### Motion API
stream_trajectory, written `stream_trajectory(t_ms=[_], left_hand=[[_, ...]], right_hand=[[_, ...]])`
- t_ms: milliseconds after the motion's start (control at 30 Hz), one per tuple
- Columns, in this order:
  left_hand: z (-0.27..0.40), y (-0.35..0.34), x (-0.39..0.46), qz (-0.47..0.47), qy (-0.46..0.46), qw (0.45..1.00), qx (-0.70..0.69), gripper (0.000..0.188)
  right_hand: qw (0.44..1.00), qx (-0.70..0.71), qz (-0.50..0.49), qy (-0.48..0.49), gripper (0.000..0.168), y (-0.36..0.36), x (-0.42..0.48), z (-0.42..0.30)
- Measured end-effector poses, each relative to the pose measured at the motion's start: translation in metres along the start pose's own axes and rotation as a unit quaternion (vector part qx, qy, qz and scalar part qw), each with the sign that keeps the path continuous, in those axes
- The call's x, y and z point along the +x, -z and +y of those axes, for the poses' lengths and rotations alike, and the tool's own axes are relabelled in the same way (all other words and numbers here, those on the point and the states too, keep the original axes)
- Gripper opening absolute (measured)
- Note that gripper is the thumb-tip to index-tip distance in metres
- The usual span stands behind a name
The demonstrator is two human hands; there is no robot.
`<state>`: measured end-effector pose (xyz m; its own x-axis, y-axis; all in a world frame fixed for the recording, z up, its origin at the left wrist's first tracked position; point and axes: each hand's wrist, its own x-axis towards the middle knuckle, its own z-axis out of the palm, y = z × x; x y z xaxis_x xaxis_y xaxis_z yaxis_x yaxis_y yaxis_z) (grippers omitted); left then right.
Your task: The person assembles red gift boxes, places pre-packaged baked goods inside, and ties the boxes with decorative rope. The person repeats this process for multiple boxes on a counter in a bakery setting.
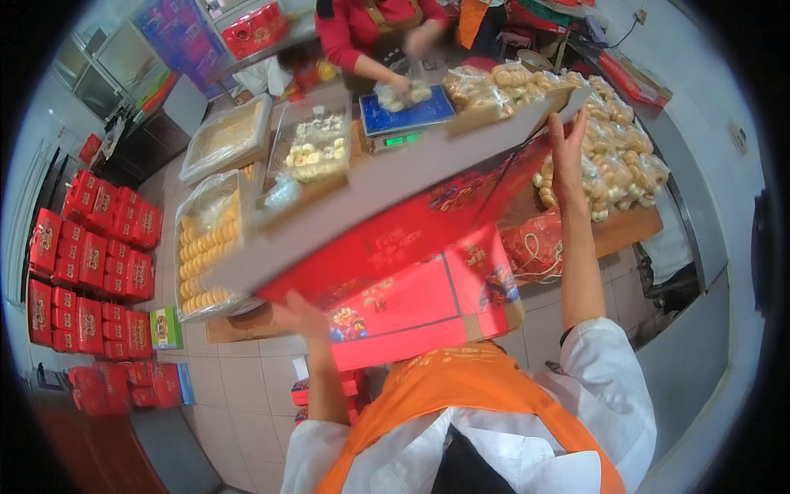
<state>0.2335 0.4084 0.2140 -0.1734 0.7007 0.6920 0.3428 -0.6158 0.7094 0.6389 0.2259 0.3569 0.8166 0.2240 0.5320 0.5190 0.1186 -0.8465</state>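
Observation:
A large printed cardboard sheet (382,247), red on one side and grey on the other, is tilted up before me and blurred by motion. My right hand (566,139) grips its upper right end, with fingers pointing up. At the lower left corner my left hand (303,313), also blurred, holds the edge. Beneath the raised sheet lies another flat red printed cardboard piece (407,309), its near edge against my orange apron (432,383). It has dark fold lines and a floral pattern.
A wooden table (629,231) bears bagged buns (611,148), a blue scale (407,111), a tray of round pastries (210,265), a clear bin (315,142) and a red bag (534,244). Opposite, a person in red sleeves (345,43) handles a plastic bag. Red gift boxes (92,265) stand left.

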Motion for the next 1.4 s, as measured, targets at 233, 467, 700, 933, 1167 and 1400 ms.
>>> stream_trajectory(t_ms=[233,467,700,933,1167,1400], left_hand=[[0.015,0.006,-0.024,-0.026,0.150,0.943,-0.296,0.038],[0.034,-0.003,0.002,-0.117,0.186,0.961,-0.168,0.061],[0.135,0.000,0.033,-0.011,-0.226,0.972,0.064,0.047],[0.201,-0.012,0.074,-0.321,-0.295,0.888,0.146,0.017],[0.162,-0.016,0.073,-0.621,-0.080,0.755,0.196,0.039],[0.161,-0.011,0.071,-0.595,-0.101,0.764,0.227,0.033]], right_hand=[[0.990,0.093,-0.065,-0.079,0.076,0.011,-0.008,-0.015],[0.919,0.108,-0.376,-0.051,0.086,-0.005,-0.061,-0.079],[0.850,0.207,-0.463,-0.141,0.072,-0.004,-0.062,-0.054],[0.806,0.369,-0.420,-0.196,0.074,-0.026,-0.068,-0.057],[0.846,0.152,-0.497,0.118,0.061,-0.026,-0.069,-0.068],[0.670,-0.178,-0.640,0.331,0.033,-0.043,-0.062,-0.096]])
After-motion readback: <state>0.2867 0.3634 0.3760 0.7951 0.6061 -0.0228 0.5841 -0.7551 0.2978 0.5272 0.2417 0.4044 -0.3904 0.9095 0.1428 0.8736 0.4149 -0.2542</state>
